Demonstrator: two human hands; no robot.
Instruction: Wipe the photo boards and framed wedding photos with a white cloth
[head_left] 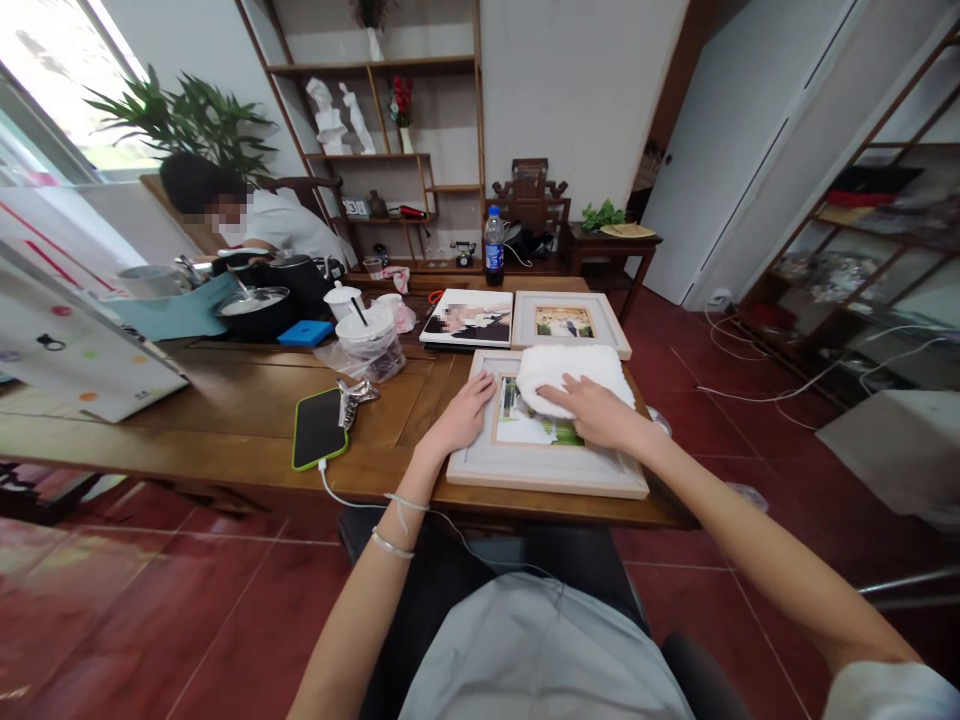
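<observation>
A light wooden picture frame (551,478) lies flat at the table's near edge, with a wide pale mat around a photo showing green and white. Resting on its left border is my left hand (465,412), fingers stretched out and flat. My right hand (596,410) presses a folded white towel (577,372) onto the upper right part of the frame, its fingers spread over the cloth. The towel hides part of the photo and the frame's far right corner. Just behind lies a second picture frame (525,305) with a small couple photo.
Left of the frames are a phone (320,430) on a white cable, a crumpled silver wrapper (356,400), a bagged cup (367,345), a blue box (305,333) and a black pot (259,312). A photo book (469,318) and cola bottle (493,248) stand farther back. Another person (277,225) leans over at far left.
</observation>
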